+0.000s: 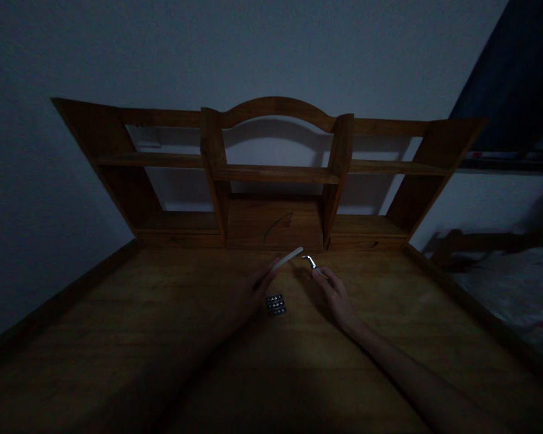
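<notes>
My left hand (261, 283) is closed round a slim white stick (289, 258) that looks like a candle. The stick slants up to the right, and its rounded far end points at the right hand's tool. That tool, in the closed fingers of my right hand (337, 296), is what looks like a lighter (311, 261) with a shiny bent metal neck. Its tip is close to the stick's end but apart from it, and no flame shows. A small dark block with rows of pale marks (276, 305) lies on the desk between my hands. Dim light hides the left fingers' details.
A wooden desk (172, 349) carries a wooden shelf unit (276, 175) along its back, against a pale wall (253, 54). Raised edges (470, 304) border the desk's sides. At the right are a chair back (470, 241) and some light cloth (516, 295).
</notes>
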Demonstrator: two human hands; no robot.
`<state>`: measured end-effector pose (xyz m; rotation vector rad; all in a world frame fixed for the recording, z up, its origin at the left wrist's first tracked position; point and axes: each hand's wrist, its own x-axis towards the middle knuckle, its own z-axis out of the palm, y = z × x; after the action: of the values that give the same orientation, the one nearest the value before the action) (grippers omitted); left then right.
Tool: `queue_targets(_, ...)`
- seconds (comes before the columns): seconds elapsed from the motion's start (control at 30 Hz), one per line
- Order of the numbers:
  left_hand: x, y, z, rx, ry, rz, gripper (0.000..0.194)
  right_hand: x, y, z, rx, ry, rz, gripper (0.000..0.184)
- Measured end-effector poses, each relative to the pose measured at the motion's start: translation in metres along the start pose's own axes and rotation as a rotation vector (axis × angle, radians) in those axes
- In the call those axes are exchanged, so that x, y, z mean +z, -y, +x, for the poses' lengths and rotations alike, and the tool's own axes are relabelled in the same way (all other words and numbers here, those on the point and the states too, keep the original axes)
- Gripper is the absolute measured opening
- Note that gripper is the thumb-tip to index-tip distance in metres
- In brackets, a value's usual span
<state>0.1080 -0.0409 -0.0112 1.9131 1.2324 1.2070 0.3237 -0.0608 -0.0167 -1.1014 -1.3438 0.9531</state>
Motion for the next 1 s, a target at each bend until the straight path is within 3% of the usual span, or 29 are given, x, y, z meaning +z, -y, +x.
queue_targets(0.23, 0.004, 0.002, -0.001, 0.014, -0.013, 0.103, 0.039, 0.001, -0.006, 0.002, 0.008, 0.012, 0.078, 0.030)
queue_targets(0.43, 0.002, 0.003, -0.001, 0.016, -0.006, 0.052, 0.040, 0.003, -0.009, 0.003, 0.071, -0.030, 0.219, 0.032)
queue_targets(0.6, 0.004, -0.004, -0.004, 0.045, 0.040, 0.069, 0.041, 0.003, -0.007, 0.002, 0.076, -0.003, 0.172, 0.037)
queue_targets(0.77, 0.001, -0.007, -0.003, 0.046, -0.001, 0.058, 0.041, 0.002, -0.005, 0.000, 0.059, 0.030, 0.156, 0.038)
queue_targets(0.9, 0.002, -0.006, -0.004, 0.062, 0.058, 0.063, 0.041, 0.003, -0.004, 0.000, 0.057, 0.036, 0.118, 0.042)
queue_targets(1.0, 0.005, -0.002, -0.003, 0.050, 0.021, 0.068, 0.040, 0.003, -0.005, -0.001, 0.076, 0.071, 0.093, 0.047)
